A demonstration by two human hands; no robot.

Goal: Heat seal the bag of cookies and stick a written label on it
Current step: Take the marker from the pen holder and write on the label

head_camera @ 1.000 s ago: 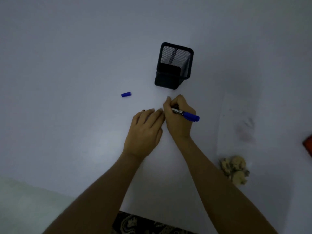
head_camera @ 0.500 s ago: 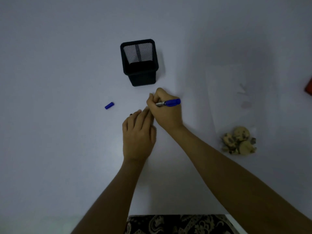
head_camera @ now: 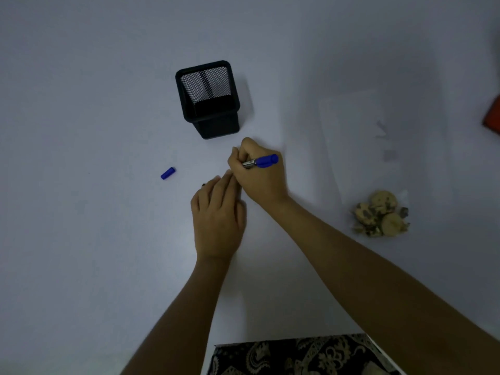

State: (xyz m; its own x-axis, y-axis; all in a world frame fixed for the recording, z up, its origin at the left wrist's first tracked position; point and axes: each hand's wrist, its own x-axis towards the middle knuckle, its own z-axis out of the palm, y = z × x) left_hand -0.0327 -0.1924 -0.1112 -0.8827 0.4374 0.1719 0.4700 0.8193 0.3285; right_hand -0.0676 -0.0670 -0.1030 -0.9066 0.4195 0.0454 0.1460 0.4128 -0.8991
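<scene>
Right hand (head_camera: 257, 174) pinches the marker (head_camera: 261, 161); left hand (head_camera: 217, 212) lies flat, fingers together. Risk: hidden label slips, smearing ink.

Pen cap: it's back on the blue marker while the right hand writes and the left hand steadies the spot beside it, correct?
Not quite. The head view shows the pen cap lying loose on the table, left of both hands, so the blue marker is uncapped. The rest holds: the right hand grips the marker, and the left hand rests flat beside it.
</scene>
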